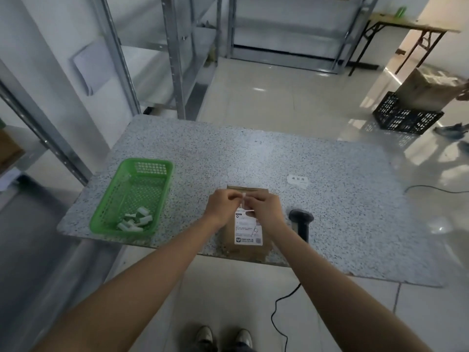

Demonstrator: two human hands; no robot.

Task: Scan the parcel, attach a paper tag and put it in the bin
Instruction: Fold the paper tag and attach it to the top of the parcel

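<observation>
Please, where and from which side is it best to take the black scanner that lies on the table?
Grip the scanner by its straight handle, coming from above at the table's near edge. It lies flat, head pointing away, handle toward the person, and the right hand is closest. Its cable hangs off the edge.

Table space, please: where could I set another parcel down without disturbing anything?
The far half of the table is bare, as is the strip between the green basket and the parcel. It is crowded around both hands, the scanner and the small white label.
</observation>
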